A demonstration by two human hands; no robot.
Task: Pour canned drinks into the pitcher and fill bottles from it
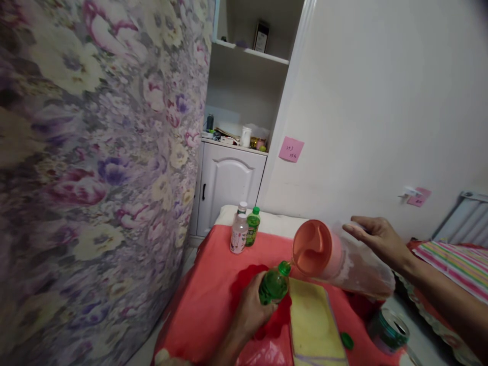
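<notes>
My left hand (249, 307) is wrapped around a green plastic bottle (273, 285), which stands nearly upright with its mouth uncapped. My right hand (377, 236) is closed on the handle of a large clear pitcher (354, 267) with an orange-pink rim (322, 249). The pitcher lies tilted almost on its side, and its spout is at the bottle's mouth; brownish liquid shows inside it. Below them a folded yellow cloth (314, 323) rests on the red table cover (198, 290). A loose green cap (346, 340) lies beside the cloth.
Several bottles stand at the back left, among them a pinkish one (239, 234) and a green one (253, 226). An opened can (389, 330) is at the front right. A floral curtain (114, 178) hangs left; a white cabinet (232, 175) and wall are behind.
</notes>
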